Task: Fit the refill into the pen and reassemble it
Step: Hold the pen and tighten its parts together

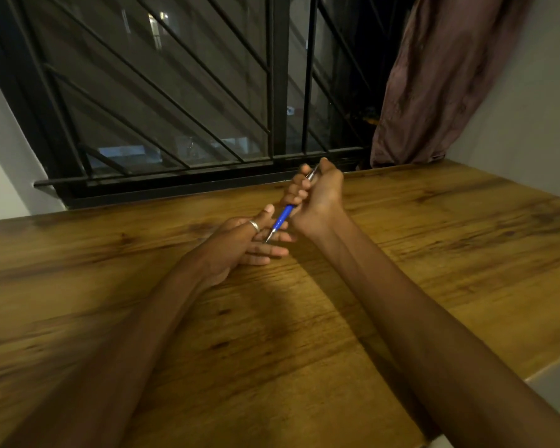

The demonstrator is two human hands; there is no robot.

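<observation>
right hand (pixel 317 195) grips pen (pixel 282 218), seemingly assembled.

Illumination is dim and warm, with light falling from above onto the wooden table (pixel 434 240). The forearms cast soft, dark shadows on the table, nearer the camera than the hands. Beyond the table's far edge, the barred window (pixel 175 92) is dark, with small bright patches. Wide-angle bending skews the window bars; the forearms nearest the camera are soft.

The right hand (pixel 317 195) covers the middle of the pen (pixel 282 219); its tip, against the left hand (pixel 240 244), is too small to make out
</observation>
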